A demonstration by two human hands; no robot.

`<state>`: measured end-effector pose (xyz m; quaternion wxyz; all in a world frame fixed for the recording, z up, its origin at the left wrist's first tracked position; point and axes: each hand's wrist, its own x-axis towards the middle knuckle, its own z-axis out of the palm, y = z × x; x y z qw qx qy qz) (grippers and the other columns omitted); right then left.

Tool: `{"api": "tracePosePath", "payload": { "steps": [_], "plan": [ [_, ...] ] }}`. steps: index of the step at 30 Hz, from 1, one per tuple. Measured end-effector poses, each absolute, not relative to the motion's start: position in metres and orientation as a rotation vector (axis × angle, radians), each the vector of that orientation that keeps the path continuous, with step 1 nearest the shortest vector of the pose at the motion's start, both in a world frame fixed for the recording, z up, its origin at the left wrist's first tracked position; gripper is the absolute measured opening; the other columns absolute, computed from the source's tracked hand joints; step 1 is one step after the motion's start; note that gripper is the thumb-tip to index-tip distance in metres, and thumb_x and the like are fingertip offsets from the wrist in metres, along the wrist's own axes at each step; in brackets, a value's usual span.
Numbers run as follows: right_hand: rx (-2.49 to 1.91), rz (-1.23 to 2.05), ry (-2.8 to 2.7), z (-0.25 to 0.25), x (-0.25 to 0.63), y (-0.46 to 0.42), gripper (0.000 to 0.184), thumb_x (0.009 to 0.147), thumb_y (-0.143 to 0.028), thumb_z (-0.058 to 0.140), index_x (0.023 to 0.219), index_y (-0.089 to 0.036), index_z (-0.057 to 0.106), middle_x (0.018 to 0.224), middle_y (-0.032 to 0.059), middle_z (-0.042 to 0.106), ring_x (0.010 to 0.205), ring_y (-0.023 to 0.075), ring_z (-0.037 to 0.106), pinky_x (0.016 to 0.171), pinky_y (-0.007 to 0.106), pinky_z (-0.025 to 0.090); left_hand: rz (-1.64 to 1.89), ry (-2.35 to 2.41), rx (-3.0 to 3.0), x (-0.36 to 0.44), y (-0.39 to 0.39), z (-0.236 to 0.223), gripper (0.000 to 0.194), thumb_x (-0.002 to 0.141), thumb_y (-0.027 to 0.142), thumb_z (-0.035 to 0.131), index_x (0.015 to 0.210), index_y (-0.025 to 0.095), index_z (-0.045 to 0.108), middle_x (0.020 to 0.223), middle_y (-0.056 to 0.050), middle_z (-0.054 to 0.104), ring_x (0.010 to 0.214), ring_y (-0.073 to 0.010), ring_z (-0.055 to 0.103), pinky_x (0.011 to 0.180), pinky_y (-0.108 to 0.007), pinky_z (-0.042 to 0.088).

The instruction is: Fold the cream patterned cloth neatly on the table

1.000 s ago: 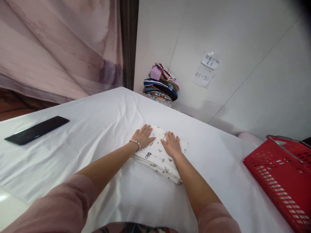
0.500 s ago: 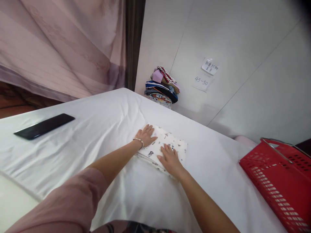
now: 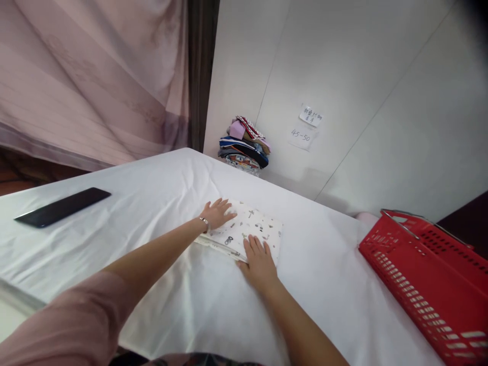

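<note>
A folded white cloth (image 3: 249, 223) with small dark printed figures lies flat on the white-covered table (image 3: 152, 218). My left hand (image 3: 217, 213), with a bracelet at the wrist, is spread over the cloth's left end. My right hand (image 3: 260, 262) rests on the near right part, fingers stretched over the top. Its thumb lies at the near edge, where folded layers show. Part of the cloth is hidden under both hands.
A dark flat panel (image 3: 63, 207) lies on the table at the left. Folded clothes (image 3: 244, 145) are stacked against the wall at the back. A red basket (image 3: 427, 279) with metal handles stands at the right. Handwritten paper notes (image 3: 310, 116) hang on the wall.
My right hand has slid toward the cloth's near edge, its thumb now at that edge. My left hand still lies on the left end. The view has shifted slightly.
</note>
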<state>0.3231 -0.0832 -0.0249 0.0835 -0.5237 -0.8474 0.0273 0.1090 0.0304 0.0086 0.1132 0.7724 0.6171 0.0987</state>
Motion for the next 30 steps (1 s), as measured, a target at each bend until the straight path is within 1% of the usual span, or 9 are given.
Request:
{"api": "tracePosePath", "payload": {
  "steps": [2,6,8,11,14,18,23,26,30],
  "plan": [
    [-1.565,0.084,-2.523,-0.026,0.323,-0.084,0.062,0.088,-0.046,0.041,0.141,-0.016,0.028,0.148,0.0092,0.023,0.136,0.0261,0.018,0.109,0.049,0.013,0.288,1.823,2.293,0.099,0.016,0.003,0.061,0.083,0.06,0.032,0.134,0.027,0.037,0.148,-0.003,0.026,0.137,-0.0259,0.017,0.108,-0.052,0.01],
    [-1.57,0.107,-2.511,-0.026,0.321,-0.086,0.062,0.087,-0.044,0.042,0.141,-0.016,0.029,0.148,0.0094,0.023,0.136,0.026,0.018,0.109,0.049,0.012,0.314,1.826,2.235,0.087,0.0,-0.012,0.061,0.083,0.058,0.032,0.137,0.028,0.035,0.15,0.0,0.019,0.133,-0.025,0.027,0.105,-0.046,0.022],
    [-1.585,0.139,-2.498,-0.024,0.32,-0.087,0.062,0.087,-0.043,0.043,0.141,-0.017,0.029,0.148,0.0091,0.022,0.137,0.0253,0.016,0.11,0.048,0.01,0.334,1.829,2.233,0.086,0.0,-0.014,0.062,0.082,0.058,0.032,0.137,0.028,0.035,0.15,0.001,0.019,0.131,-0.0241,0.031,0.104,-0.043,0.025],
    [-1.617,0.305,-2.499,-0.013,0.321,-0.086,0.062,0.087,-0.045,0.043,0.14,-0.018,0.029,0.149,0.0083,0.021,0.137,0.0243,0.015,0.11,0.047,0.008,0.329,1.836,2.228,0.088,0.002,-0.013,0.063,0.081,0.058,0.032,0.136,0.028,0.036,0.15,0.001,0.02,0.13,-0.0246,0.033,0.104,-0.042,0.027],
    [-1.628,0.498,-2.474,0.001,0.328,-0.085,0.059,0.089,-0.05,0.035,0.14,-0.021,0.03,0.149,0.0061,0.022,0.137,0.0222,0.015,0.11,0.046,0.011,0.325,1.837,2.222,0.088,0.004,-0.013,0.063,0.082,0.059,0.031,0.136,0.028,0.035,0.15,0.002,0.018,0.13,-0.0245,0.032,0.104,-0.042,0.026],
    [-1.725,0.296,-2.364,0.001,0.34,-0.091,0.059,0.09,-0.05,0.031,0.14,-0.019,0.031,0.149,0.0065,0.021,0.138,0.023,0.011,0.11,0.047,0.008,0.313,1.834,2.22,0.086,0.003,-0.014,0.063,0.081,0.06,0.03,0.137,0.029,0.034,0.151,0.003,0.017,0.131,-0.0246,0.031,0.104,-0.041,0.026],
    [-1.749,0.08,-2.418,-0.023,0.344,-0.1,0.061,0.088,-0.05,0.037,0.139,-0.016,0.033,0.147,0.0097,0.025,0.137,0.0257,0.016,0.11,0.046,0.011,0.291,1.844,2.208,0.089,0.003,-0.01,0.062,0.081,0.059,0.031,0.136,0.03,0.035,0.151,0.003,0.017,0.131,-0.0248,0.031,0.104,-0.042,0.026],
    [-1.729,0.041,-2.417,-0.028,0.344,-0.1,0.061,0.088,-0.05,0.037,0.138,-0.016,0.034,0.147,0.0092,0.026,0.137,0.0254,0.017,0.109,0.046,0.012,0.326,1.87,2.2,0.09,0.0,-0.009,0.059,0.083,0.055,0.032,0.135,0.028,0.037,0.15,0.002,0.019,0.131,-0.0241,0.032,0.105,-0.041,0.026],
    [-1.706,0.019,-2.411,-0.027,0.345,-0.1,0.061,0.087,-0.048,0.04,0.138,-0.016,0.034,0.146,0.0101,0.029,0.136,0.0255,0.02,0.109,0.046,0.015,0.49,1.941,2.168,0.081,-0.014,-0.016,0.055,0.086,0.051,0.032,0.133,0.025,0.04,0.148,-0.003,0.026,0.129,-0.0224,0.036,0.105,-0.039,0.027]
  ]
}}
